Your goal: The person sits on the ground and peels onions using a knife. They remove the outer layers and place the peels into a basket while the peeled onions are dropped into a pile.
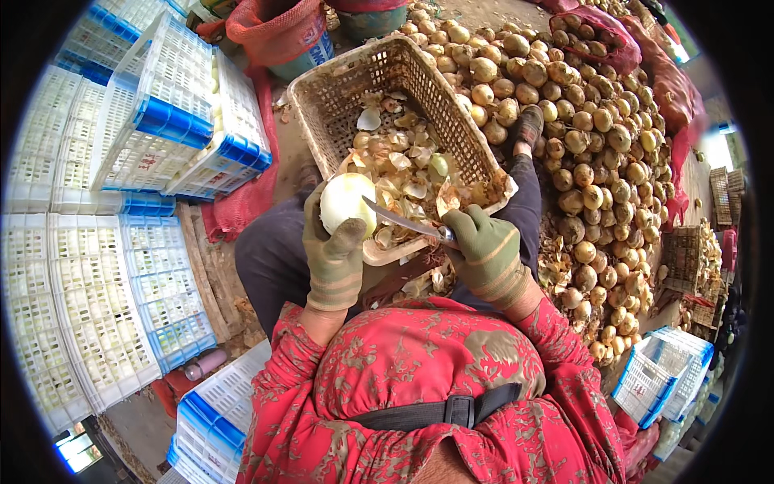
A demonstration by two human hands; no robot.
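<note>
My left hand (334, 254), in a green striped work glove, grips a peeled white onion (346, 202) over the near left corner of a dirty plastic crate (314, 121). My right hand (488, 251), gloved alike, is closed around the handle of a curved knife (405, 224). The blade points left, and its tip lies at the right side of the onion. A piece of dry onion skin (448, 196) stands just above my right fingers. Loose onion skins (402, 157) cover much of the crate's bottom, with a greenish onion (438, 164) among them.
A large heap of unpeeled onions (580, 139) spreads on the right. White and blue crates (100, 284) with peeled onions are stacked at the left. A bucket with a red mesh bag (275, 36) stands beyond the crate. A pink bottle (207, 364) lies at the lower left.
</note>
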